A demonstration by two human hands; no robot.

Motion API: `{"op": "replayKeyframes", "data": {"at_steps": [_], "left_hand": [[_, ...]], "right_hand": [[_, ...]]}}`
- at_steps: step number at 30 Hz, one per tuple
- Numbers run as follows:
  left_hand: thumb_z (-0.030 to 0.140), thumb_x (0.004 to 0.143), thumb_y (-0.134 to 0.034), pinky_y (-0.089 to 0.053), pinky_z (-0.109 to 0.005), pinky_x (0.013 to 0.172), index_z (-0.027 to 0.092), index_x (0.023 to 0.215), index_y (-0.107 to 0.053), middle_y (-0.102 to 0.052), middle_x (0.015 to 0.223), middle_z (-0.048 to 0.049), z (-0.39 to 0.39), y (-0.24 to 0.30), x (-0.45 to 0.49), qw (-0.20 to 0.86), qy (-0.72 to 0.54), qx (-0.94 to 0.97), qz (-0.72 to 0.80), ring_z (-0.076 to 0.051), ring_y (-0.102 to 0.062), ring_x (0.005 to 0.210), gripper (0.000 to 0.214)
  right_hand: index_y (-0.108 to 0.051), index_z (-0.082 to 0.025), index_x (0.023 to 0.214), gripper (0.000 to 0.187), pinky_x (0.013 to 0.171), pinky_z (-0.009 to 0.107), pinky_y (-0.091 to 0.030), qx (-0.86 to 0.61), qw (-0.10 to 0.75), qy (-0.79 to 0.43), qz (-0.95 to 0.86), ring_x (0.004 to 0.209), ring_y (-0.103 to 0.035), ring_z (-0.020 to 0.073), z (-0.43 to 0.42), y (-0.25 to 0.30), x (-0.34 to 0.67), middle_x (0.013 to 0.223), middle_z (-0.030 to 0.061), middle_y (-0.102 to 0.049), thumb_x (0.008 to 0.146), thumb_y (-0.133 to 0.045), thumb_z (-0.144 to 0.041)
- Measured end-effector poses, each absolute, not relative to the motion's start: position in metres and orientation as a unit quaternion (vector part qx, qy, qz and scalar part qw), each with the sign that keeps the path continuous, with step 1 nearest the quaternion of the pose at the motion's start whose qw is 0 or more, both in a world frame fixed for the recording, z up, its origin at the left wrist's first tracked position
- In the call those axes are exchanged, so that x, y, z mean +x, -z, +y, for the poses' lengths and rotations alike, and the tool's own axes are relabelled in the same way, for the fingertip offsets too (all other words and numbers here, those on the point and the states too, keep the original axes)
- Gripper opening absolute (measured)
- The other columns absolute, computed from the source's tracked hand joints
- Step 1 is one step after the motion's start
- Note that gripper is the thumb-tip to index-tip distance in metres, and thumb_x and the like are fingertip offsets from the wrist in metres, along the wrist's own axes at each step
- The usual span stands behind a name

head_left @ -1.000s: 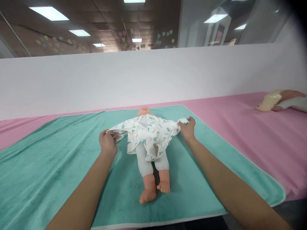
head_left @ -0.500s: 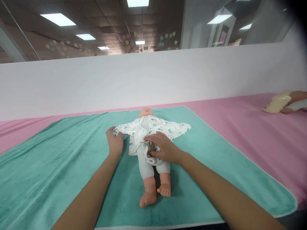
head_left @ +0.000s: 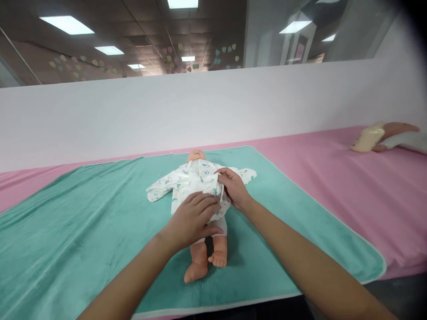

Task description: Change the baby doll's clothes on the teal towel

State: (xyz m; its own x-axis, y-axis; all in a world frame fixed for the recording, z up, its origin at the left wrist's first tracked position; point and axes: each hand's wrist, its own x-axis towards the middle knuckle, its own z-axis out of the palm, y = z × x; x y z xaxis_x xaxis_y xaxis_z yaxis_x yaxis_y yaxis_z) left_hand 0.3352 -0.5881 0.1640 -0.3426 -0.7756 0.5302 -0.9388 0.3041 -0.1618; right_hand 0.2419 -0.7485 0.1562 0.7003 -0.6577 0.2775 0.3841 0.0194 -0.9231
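Observation:
A baby doll point(head_left: 196, 264) lies on its back on a green blanket point(head_left: 276, 271), feet toward me. It wears a white baby shirt point(head_left: 160, 186) with small green and blue prints, both sleeves spread outward. My right hand point(head_left: 233, 186) pinches the front edge of the shirt at the doll's side, fingers closed on the cloth. My left hand point(head_left: 193, 218) lies across the doll's lower belly and upper thigh, its fingers stretched over the shirt's lower part. That hand hides the middle of the doll's body.
A pink cover point(head_left: 316, 155) lies under the blanket. At the far right lies another doll's limb with a white sleeve point(head_left: 407, 140), beside a cream-coloured bottle-like object point(head_left: 367, 138). A white wall point(head_left: 133, 115) with windows above stands behind.
My left hand has let go of the sleeve on the left and moved onto the doll's belly. My right hand has moved up and now grips the shirt's edge. The view has shifted slightly.

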Motion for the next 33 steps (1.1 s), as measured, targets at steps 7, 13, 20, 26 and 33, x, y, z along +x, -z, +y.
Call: {"op": "replayKeyframes", "data": {"at_steps": [7, 13, 20, 26, 33], "left_hand": [[0.019, 0.082, -0.056, -0.026, -0.054, 0.105, 0.02, 0.103, -0.061, -0.059, 0.114, -0.011, -0.585, -0.177, 0.333, 0.058, -0.226, 0.664, -0.71, -0.031, -0.046, 0.117, 0.022], [0.021, 0.085, -0.046, -0.041, -0.04, 0.095, 0.023, 0.096, -0.065, -0.064, 0.109, -0.0049, -0.558, -0.242, 0.314, 0.208, -0.101, 0.698, -0.678, -0.025, -0.05, 0.114, 0.021], [0.03, 0.074, -0.058, -0.031, -0.021, 0.042, 0.017, 0.063, -0.057, -0.049, 0.052, 0.0033, -0.526, -0.37, 0.255, 0.447, -0.082, 0.748, -0.483, -0.011, -0.044, 0.048, 0.017], [0.037, 0.071, -0.065, -0.03, -0.02, 0.04, 0.017, 0.064, -0.057, -0.051, 0.056, 0.0024, -0.509, -0.399, 0.228, 0.534, -0.101, 0.686, -0.483, -0.01, -0.045, 0.049, 0.022], [0.046, 0.082, -0.057, -0.043, -0.024, 0.051, 0.017, 0.075, -0.059, -0.055, 0.063, 0.0002, -0.482, -0.375, 0.225, 0.677, 0.165, 0.57, -0.436, -0.012, -0.051, 0.056, 0.03]], "right_hand": [[-0.056, -0.018, 0.089, 0.027, 0.057, 0.023, -0.041, -0.514, 0.818, 0.25, 0.061, 0.061, -0.052, 0.0109, -0.746, -0.163, 0.237, 0.071, -0.0025, -0.059, 0.065, -0.063, -0.029], [-0.059, -0.02, 0.098, 0.025, 0.081, 0.03, -0.044, -0.713, 0.578, 0.394, 0.035, 0.093, -0.053, 0.016, -0.721, -0.194, 0.215, 0.103, 0.0045, -0.058, 0.078, -0.057, -0.034], [-0.056, -0.023, 0.102, 0.032, 0.095, 0.035, -0.04, -0.752, 0.472, 0.434, -0.153, 0.104, -0.051, 0.0176, -0.665, -0.306, 0.147, 0.107, 0.0042, -0.054, 0.084, -0.055, -0.048], [-0.052, -0.023, 0.103, 0.045, 0.067, 0.027, -0.048, -0.713, 0.629, 0.228, -0.209, 0.077, -0.058, 0.0144, -0.629, -0.352, 0.114, 0.089, 0.0004, -0.059, 0.07, -0.069, -0.048], [-0.054, -0.017, 0.066, 0.035, 0.054, 0.022, -0.038, -0.64, 0.715, 0.226, -0.167, 0.056, -0.045, 0.0087, -0.644, -0.319, 0.123, 0.061, -0.0028, -0.048, 0.077, -0.061, -0.05]]}}
